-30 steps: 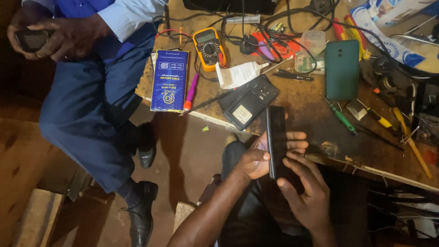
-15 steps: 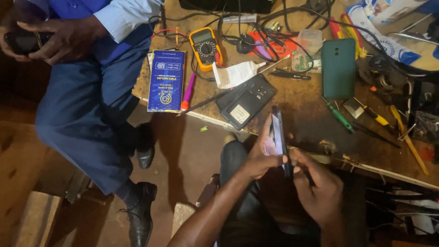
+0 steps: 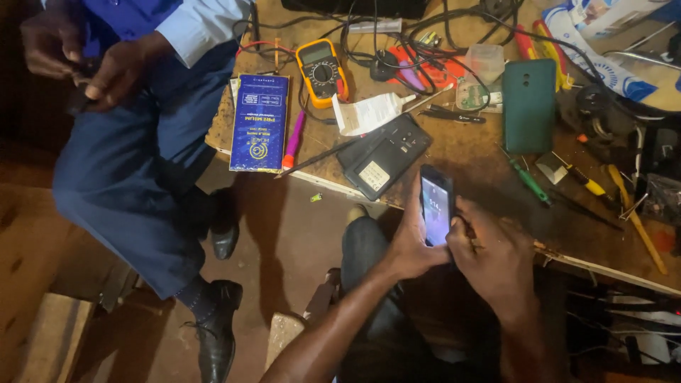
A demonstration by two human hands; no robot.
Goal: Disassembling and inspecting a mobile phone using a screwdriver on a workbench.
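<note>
Wooden counter (image 3: 489, 159) fills upper right of view, cluttered w/ tools and cables. A seated person in blue trousers (image 3: 120, 177) and black shoes occupies left side; that person's hands (image 3: 92, 64) are near their lap, clasped on something dark, too dim to tell what.

On counter, largest to smallest: blue flat box (image 3: 259, 122) at left edge, lying flat; dark green phone case (image 3: 529, 105) right of centre, back up; black phone w/ back cover off (image 3: 383, 156) near front edge, tilted; yellow multimeter (image 3: 323, 71) just above-right of blue box, red and black leads running from it; white tube (image 3: 369, 113) btwn multimeter and opened phone; pink pen (image 3: 293, 140) alongside blue box's right edge; green-handled screwdriver (image 3: 528, 181) and yellow-handled screwdriver (image 3: 592, 186) toward right front. Tangle of black cables (image 3: 397, 42) along back.

Wearer's hands: left hand (image 3: 411, 241) closed around the smartphone (image 3: 435, 209), gripping it from the left side, thumb on its edge. Right hand (image 3: 489, 248) closed on phone's right lower edge, fingers curled, thumb at the screen side. Smartphone held upright, screen lit and facing the camera, just off counter's front edge, above wearer's knee (image 3: 362, 248). Phone not touching counter.
</note>
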